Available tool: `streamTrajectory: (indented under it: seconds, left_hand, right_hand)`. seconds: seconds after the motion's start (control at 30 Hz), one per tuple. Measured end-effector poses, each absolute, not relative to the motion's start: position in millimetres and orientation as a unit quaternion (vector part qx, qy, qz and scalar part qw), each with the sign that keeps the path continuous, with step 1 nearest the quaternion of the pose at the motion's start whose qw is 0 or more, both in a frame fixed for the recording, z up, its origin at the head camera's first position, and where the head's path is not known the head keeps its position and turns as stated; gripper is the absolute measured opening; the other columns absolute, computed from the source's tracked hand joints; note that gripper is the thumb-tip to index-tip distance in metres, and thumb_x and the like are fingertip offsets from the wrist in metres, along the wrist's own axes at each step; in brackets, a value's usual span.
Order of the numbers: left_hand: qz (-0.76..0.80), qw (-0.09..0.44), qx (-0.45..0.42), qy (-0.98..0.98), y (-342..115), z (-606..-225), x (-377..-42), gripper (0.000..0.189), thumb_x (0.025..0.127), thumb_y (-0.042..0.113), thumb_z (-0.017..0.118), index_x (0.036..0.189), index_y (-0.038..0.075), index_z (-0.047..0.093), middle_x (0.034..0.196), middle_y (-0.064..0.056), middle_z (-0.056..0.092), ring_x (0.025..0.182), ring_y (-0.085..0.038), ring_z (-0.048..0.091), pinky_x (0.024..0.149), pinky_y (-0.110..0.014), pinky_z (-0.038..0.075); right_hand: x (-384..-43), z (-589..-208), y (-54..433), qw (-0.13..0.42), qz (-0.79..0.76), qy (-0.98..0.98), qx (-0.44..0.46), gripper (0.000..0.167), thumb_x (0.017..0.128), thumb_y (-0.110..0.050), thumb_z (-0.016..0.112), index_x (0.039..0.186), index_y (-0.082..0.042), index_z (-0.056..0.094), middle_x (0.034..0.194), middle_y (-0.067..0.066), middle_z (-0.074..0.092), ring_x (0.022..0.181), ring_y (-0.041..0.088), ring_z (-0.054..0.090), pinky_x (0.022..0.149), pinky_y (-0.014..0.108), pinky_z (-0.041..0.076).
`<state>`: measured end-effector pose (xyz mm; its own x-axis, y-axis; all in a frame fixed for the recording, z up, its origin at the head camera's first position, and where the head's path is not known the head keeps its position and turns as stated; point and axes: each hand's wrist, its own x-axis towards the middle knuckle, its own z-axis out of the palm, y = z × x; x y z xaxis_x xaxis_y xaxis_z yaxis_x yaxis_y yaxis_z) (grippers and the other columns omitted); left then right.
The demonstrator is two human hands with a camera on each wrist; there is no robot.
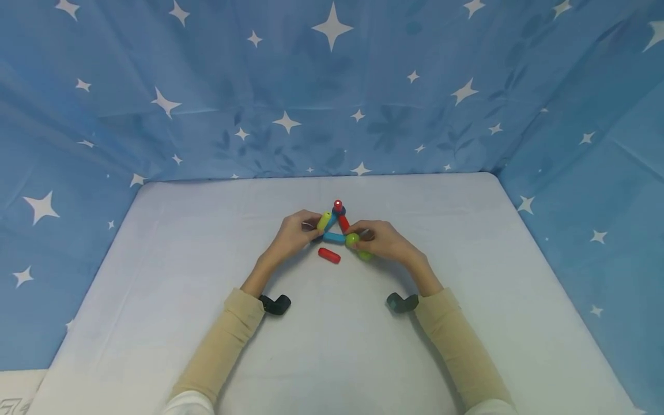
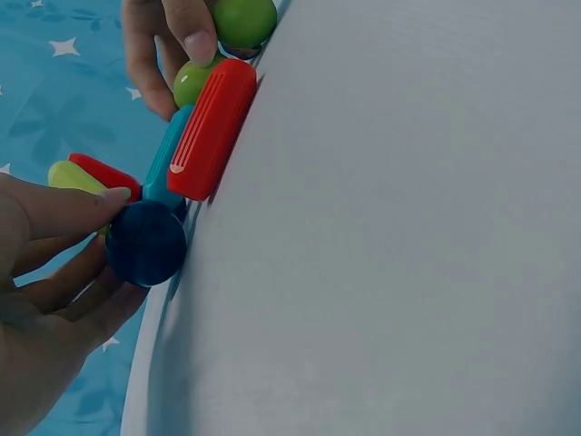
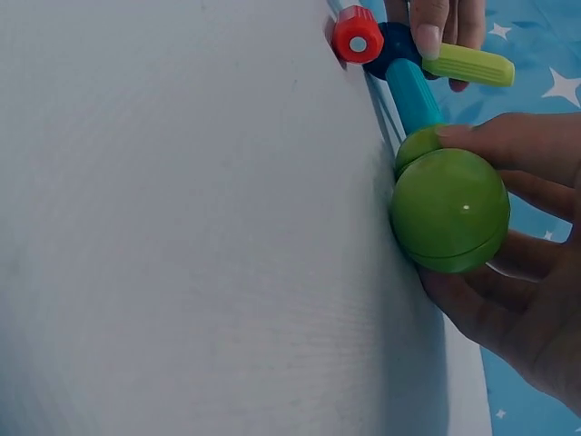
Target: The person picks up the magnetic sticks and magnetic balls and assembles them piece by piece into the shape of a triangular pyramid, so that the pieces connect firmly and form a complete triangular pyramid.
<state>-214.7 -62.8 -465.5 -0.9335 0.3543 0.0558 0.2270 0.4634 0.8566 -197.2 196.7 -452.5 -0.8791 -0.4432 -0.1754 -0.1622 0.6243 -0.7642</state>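
A small frame of coloured rods and balls stands on the table. My left hand [image 1: 290, 233] grips the dark blue ball [image 2: 145, 243] at its near left corner, thumb at the base of a raised yellow-green rod [image 3: 467, 65]. A blue rod [image 1: 334, 237] runs from there to a green ball [image 1: 352, 240], pinched by my right hand [image 1: 384, 239]. Another green ball [image 3: 449, 211] lies just below that hand. At the far corner a red rod [image 1: 338, 205] stands upright on a dark blue ball; a slanted red rod [image 1: 344, 223] runs down from it.
A loose red rod [image 1: 329, 255] lies on the white table [image 1: 332, 346] just in front of the frame. Dark wrist-camera mounts [image 1: 276, 305] stick out at both sleeve ends. A blue star-patterned curtain [image 1: 290, 86] hangs behind and beside the table.
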Motion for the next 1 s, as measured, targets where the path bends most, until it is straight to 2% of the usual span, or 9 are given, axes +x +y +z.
streamTrajectory:
  seconds: [0.23,0.5,0.73,1.0]
  left_hand:
    - [0.472,0.056,0.164,0.864,-65.7,-469.3,-211.3,0.037,0.092,0.006,0.076,0.128,-0.001,0.067,0.124,-0.016,0.070,0.113,-0.029,0.069,0.100,-0.039,0.056]
    - [0.460,0.030,0.158,0.873,-70.1,-473.8,-209.9,0.035,0.093,0.006,0.075,0.126,-0.001,0.068,0.121,-0.016,0.070,0.111,-0.029,0.069,0.099,-0.040,0.057]
    - [0.456,0.004,0.164,0.875,-74.5,-479.2,-210.2,0.034,0.092,0.006,0.076,0.124,-0.003,0.069,0.115,-0.016,0.071,0.107,-0.029,0.071,0.096,-0.040,0.058]
    - [0.446,-0.002,0.158,0.881,-78.6,-479.0,-206.3,0.031,0.092,0.008,0.076,0.121,-0.002,0.070,0.113,-0.015,0.070,0.105,-0.029,0.070,0.096,-0.041,0.058]
  right_hand:
    - [-196.5,-451.8,195.9,0.165,-0.384,0.891,-0.175,0.035,0.095,-0.015,0.073,0.129,-0.016,0.070,0.129,0.009,0.069,0.112,0.031,0.068,0.092,0.045,0.060]
    - [-193.1,-441.5,189.2,0.054,-0.373,0.907,-0.187,0.030,0.094,-0.012,0.072,0.125,-0.009,0.072,0.127,0.009,0.070,0.117,0.031,0.064,0.099,0.049,0.056]
    - [-184.7,-436.8,172.0,0.033,-0.363,0.904,-0.224,0.026,0.094,-0.007,0.073,0.120,-0.004,0.073,0.117,0.010,0.072,0.109,0.029,0.068,0.095,0.046,0.059]
    - [-176.7,-441.0,159.2,0.018,-0.358,0.887,-0.291,0.026,0.091,0.002,0.072,0.116,0.004,0.072,0.110,0.016,0.074,0.097,0.028,0.070,0.090,0.043,0.061]
